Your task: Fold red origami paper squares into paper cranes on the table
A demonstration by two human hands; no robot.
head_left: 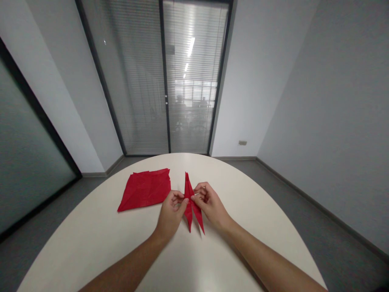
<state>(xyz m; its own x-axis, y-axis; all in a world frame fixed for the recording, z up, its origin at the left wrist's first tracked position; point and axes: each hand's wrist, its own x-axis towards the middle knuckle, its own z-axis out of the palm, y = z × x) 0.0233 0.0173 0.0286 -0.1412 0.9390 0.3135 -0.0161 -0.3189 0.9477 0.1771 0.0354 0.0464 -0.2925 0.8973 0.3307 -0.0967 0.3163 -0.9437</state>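
A folded piece of red paper (189, 190) is held up between my hands over the table. It has a narrow pointed top, and two slim points spread apart at the bottom. My left hand (172, 209) pinches its left edge near the middle, thumb in front. On the other side, my right hand (211, 204) grips the right edge at the same height, its thumb close to the centre line. The fingers behind the paper are partly hidden. To the left of my left hand lies a flat stack of creased red paper sheets (146, 187) with uneven edges.
The round cream-coloured table (100, 235) fills the space before me. Beyond its far edge stands a glass door (194, 101) with blinds and a dark frame. Grey walls rise on both sides, and a socket plate (242, 142) is low on the far wall.
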